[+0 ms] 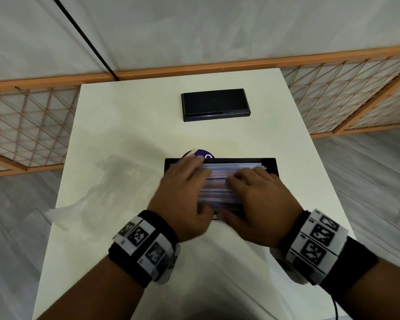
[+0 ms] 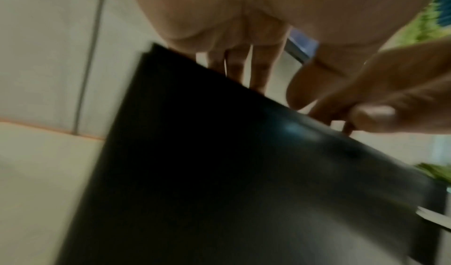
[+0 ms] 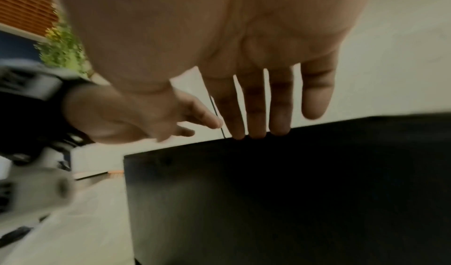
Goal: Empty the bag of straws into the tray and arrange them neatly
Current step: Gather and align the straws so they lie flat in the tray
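White table (image 1: 125, 125) (grey floor (image 1: 16, 204)) — lattice screen (image 1: 21, 125)

White table (image 1: 129, 116) bears tray (image 1: 271, 166), lid (image 1: 215, 104), bag (image 1: 106, 181).

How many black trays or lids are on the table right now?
2: the tray holding the straws under both hands, near the person, and a black lid lying farther back on the table.

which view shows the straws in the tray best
The head view: the bundle of thin pale striped straws lies lengthwise in the black rectangular tray, under the left hand and right hand. The left wrist view and the right wrist view show the tray's dark outer wall and the fingers; no straws can be made out.
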The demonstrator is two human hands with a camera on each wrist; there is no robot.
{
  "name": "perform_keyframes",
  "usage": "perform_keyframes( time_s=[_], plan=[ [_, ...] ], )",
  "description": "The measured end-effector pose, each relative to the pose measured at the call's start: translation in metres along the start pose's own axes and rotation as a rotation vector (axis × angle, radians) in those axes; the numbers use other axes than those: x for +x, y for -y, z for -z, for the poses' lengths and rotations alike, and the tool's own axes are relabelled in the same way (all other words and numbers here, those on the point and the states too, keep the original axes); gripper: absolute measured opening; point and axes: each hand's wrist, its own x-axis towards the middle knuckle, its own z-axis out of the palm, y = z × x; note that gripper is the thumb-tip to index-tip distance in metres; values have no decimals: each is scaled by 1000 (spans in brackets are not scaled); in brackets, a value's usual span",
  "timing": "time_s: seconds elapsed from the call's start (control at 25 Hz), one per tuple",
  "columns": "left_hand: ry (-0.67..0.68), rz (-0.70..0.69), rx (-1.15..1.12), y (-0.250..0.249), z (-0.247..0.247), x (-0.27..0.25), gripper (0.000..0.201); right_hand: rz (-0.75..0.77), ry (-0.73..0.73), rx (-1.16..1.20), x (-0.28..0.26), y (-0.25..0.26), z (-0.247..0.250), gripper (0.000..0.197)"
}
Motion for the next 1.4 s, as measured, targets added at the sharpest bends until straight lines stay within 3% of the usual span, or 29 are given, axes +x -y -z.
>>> perform_keyframes(
  time_s=[0.08,0.16,0.2,0.28,0.36,0.44,0.56,0.64,0.72,0.8,0.92,1.16,1.24,1.32,1.4],
  plan=[
    [269,48,71,-17,-3,4,86,-12,202,-31,6,-5,-8,100],
    [515,139,229,-24,-7,6,100,9,354,-51,4,-3,-16,109],
    [563,155,291,-23,-8,6,98,24,365,-48,0,-3,-20,105],
    [531,154,326,-20,-8,5,82,34,292,-71,-4,-5,-23,92],
    [481,149,294,-19,-8,3,76,-29,223,-60,0,-9,-23,94],
    [519,166,307,-19,-10,3,78,-61,273,-68,7,-11,-24,100],
    [523,190,253,-23,-6,4,74,-51,293,-66,9,-11,-22,92],
    [422,156,186,-24,1,2,68,-19,186,-39,3,-10,-13,77],
    [314,110,107,-27,8,-1,44,26,114,39,-3,-9,-6,48],
    [416,152,103,-28,11,0,29,36,246,121,-4,-3,-2,32],
    [535,187,185,-20,5,6,28,4,386,62,4,-4,-12,39],
    [506,215,159,-17,3,6,31,-25,380,78,10,-10,-16,43],
    [464,199,90,-16,9,4,30,-4,310,58,5,-8,-11,42],
    [185,103,-26,-11,18,-1,32,31,111,86,2,-8,-4,52],
    [-133,101,-114,-5,24,2,36,39,0,97,5,-8,0,78]
  ],
)
